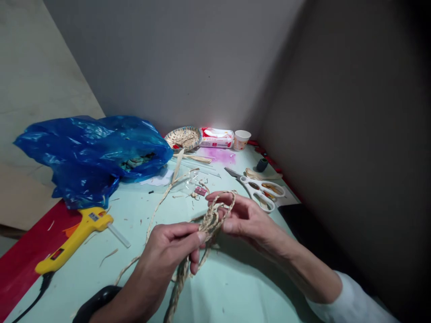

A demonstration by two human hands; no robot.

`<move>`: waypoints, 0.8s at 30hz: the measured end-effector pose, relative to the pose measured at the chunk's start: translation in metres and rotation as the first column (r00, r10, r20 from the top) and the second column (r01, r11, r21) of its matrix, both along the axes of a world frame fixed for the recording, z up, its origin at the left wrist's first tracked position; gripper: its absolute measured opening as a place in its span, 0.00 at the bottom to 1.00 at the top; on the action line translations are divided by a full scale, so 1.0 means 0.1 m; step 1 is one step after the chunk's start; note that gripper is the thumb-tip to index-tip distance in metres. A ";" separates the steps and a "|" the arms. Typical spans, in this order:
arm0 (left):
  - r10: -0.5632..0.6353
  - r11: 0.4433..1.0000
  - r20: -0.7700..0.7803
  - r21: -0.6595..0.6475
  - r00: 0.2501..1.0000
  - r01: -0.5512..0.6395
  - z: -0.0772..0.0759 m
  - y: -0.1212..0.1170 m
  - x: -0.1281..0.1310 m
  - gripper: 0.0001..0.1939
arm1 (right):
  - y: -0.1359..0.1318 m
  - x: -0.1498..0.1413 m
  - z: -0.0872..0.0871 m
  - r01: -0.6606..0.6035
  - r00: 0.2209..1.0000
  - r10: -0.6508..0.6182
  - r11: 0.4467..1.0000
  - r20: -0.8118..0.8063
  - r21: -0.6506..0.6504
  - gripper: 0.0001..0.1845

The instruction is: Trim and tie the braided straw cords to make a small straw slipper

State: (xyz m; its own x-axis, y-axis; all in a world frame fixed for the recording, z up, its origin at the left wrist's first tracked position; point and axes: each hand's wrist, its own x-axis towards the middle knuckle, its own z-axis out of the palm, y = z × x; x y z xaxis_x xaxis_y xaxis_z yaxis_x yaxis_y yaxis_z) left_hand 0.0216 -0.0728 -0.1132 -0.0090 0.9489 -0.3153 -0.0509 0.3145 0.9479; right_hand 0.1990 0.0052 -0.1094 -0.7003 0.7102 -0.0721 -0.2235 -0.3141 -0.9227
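A pale braided straw cord (211, 219) is bunched into a loose knot with loops, raised above the pale green table. My left hand (170, 253) pinches the lower left side of the knot between thumb and fingers. At the upper right, my right hand (251, 220) has its thumb and fingers closed about a loop of the same cord. A thicker braided length (180, 285) hangs below my left hand toward the front edge of the view. A thinner strand (158, 208) trails over the table, passing behind my left wrist. My left palm is hidden.
White-handled scissors (257, 190) lie at right, near a dark thread spool (261, 164). A yellow glue gun (72, 240) and a blue plastic bag (90, 148) occupy the left. Behind are a woven basket (184, 136), a tissue pack (217, 137) and a paper cup (241, 140) by grey walls.
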 end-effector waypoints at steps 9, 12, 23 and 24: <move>-0.002 1.000 -0.006 0.013 1.000 0.002 0.01 -0.03 0.00 0.12 | -0.03 -0.06 -0.06 -0.066 0.997 0.069 0.994 -0.040 0.083 0.14; -0.008 1.000 -0.012 0.022 1.000 0.008 0.03 -0.03 0.01 0.14 | -0.02 -0.06 -0.07 -0.063 0.996 0.068 0.994 -0.055 0.091 0.12; 0.093 0.995 -0.051 -0.022 0.994 -0.094 0.03 -0.02 0.06 0.11 | -0.07 -0.12 -0.13 0.086 0.995 -0.092 0.984 0.031 0.155 0.10; 0.103 0.994 -0.040 -0.025 0.994 -0.104 0.02 -0.01 0.07 0.11 | -0.07 -0.12 -0.13 0.108 0.992 -0.117 0.980 0.044 0.165 0.09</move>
State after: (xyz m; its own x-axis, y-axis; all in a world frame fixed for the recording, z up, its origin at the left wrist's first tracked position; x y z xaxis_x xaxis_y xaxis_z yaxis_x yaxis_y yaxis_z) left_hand 0.0282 -0.0742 -0.1111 -0.1197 0.9334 -0.3383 -0.0479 0.3349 0.9410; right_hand 0.1868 -0.0020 -0.1223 -0.6134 0.7896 0.0153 -0.1982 -0.1352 -0.9708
